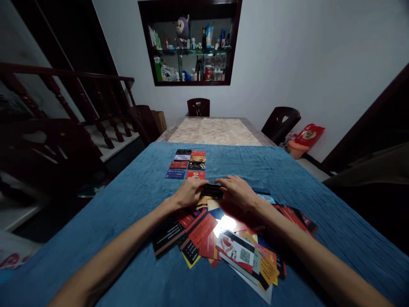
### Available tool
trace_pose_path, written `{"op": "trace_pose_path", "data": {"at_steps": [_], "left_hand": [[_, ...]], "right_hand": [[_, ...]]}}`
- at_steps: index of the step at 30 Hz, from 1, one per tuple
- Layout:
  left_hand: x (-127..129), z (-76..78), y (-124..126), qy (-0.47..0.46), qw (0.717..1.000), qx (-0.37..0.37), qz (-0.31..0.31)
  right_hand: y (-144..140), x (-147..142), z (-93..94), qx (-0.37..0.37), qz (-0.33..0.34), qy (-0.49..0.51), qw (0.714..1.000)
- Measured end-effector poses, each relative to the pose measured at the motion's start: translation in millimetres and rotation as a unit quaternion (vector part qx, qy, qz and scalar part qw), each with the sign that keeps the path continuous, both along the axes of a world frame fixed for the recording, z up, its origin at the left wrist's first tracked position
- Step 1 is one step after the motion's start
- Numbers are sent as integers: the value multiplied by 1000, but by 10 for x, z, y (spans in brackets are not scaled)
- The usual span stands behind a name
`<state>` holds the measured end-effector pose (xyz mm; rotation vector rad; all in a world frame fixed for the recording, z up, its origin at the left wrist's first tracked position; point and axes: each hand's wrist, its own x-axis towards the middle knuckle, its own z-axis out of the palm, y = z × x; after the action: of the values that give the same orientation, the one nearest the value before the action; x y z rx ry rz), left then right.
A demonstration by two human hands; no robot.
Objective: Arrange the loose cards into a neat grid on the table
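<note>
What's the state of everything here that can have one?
Left hand: holding black card by its left end
Right hand: holding its right end
Black card: held between both hands
Card pile: loose, overlapping
Far cards: laid out in two columns
Blue tablecloth: spread, slightly wrinkled
Wall niche: stocked

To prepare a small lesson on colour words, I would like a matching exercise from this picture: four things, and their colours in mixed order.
Things:
1. Card held between left hand and right hand
2. Cloth under the cards
3. Plush toy on the upper shelf
4. Tub below the bag

Colours:
A. Orange
B. Mostly purple
C. Black
D. Blue

Pairs: 1-C, 2-D, 3-B, 4-A
</note>
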<state>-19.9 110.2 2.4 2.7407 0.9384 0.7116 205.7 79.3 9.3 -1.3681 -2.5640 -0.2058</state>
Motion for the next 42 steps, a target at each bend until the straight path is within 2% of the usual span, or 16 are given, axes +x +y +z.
{"op": "trace_pose_path", "data": {"at_steps": [13,20,31,42], "left_hand": [[-82,132,38,-87,995,-15,52],[-52,179,1,-86,995,-19,37],[-67,165,8,-94,995,-6,30],[-47,140,-37,-68,996,19,60]], "right_hand": [[-64,-57,-17,115,6,10,993],[-113,-114,-20,148,5,24,989],[-88,-98,-75,189,-11,49,981],[-78,-78,-86,224,-1,69,972]]}}
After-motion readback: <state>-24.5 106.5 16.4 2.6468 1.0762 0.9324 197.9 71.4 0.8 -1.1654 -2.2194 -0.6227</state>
